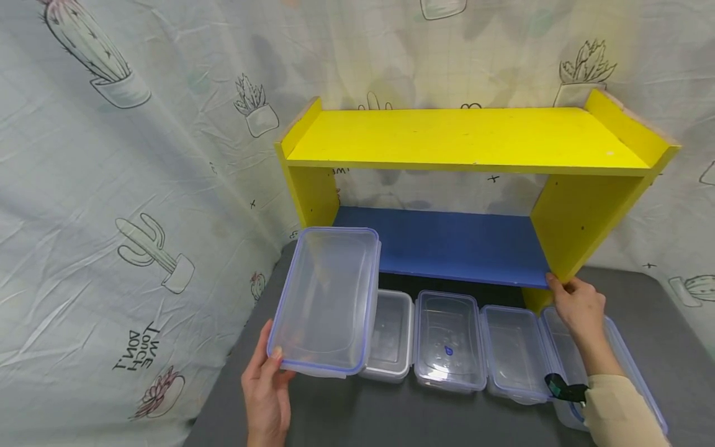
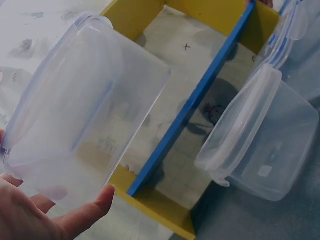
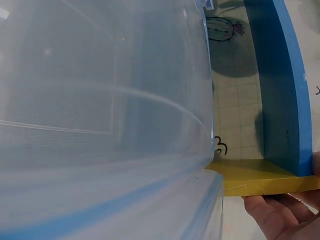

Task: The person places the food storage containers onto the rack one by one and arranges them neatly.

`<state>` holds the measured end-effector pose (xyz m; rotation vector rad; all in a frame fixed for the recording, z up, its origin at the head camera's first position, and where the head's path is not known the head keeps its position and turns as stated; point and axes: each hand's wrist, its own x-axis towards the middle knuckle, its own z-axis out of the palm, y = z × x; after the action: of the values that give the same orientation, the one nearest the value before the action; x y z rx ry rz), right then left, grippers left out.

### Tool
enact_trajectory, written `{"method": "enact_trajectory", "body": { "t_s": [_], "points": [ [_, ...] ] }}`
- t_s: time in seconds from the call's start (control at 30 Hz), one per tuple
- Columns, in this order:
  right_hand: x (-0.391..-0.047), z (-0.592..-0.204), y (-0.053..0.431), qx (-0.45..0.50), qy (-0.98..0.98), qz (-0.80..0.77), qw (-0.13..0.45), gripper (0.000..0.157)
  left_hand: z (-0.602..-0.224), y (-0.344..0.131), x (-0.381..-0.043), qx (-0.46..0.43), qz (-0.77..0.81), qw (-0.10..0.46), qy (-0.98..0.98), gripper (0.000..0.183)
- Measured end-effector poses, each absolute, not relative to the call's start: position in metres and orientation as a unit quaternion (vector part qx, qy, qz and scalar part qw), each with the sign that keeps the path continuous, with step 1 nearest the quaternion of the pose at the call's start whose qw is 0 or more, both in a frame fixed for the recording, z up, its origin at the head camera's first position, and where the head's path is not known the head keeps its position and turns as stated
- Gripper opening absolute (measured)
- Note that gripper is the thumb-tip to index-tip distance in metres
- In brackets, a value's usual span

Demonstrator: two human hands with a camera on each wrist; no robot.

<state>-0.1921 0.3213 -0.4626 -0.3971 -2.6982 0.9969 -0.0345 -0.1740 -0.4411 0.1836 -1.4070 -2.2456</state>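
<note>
My left hand (image 1: pixel 267 385) holds a clear lidded food container (image 1: pixel 329 298) by its near left corner, thumb on the lid's rim. The container is tilted and raised before the left end of a yellow and blue shelf (image 1: pixel 447 245). In the left wrist view, fingers and thumb of the left hand (image 2: pixel 45 215) support the same container (image 2: pixel 90 90). My right hand (image 1: pixel 581 310) grips the shelf's lower right front corner, where the blue board meets the yellow side. In the right wrist view, the right hand (image 3: pixel 280 220) has its fingers against the yellow side panel (image 3: pixel 260 185).
Several more clear containers stand in a row before the shelf, among them a left one (image 1: pixel 391 335), a middle one (image 1: pixel 451 341) and one under the right forearm (image 1: pixel 558 329). A grey tabletop (image 1: pixel 329 416) lies beneath. Patterned cloth (image 1: pixel 167 155) hangs behind and at left.
</note>
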Motion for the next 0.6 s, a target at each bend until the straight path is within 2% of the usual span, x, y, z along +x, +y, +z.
{"method": "enact_trajectory", "body": {
  "t_s": [0.6],
  "points": [
    [-0.194, -0.463, 0.321, -0.138, -0.921, 0.339, 0.134, 0.054, -0.435, -0.159, -0.056, 0.138, -0.782, 0.183, -0.58, 0.05]
  ]
}}
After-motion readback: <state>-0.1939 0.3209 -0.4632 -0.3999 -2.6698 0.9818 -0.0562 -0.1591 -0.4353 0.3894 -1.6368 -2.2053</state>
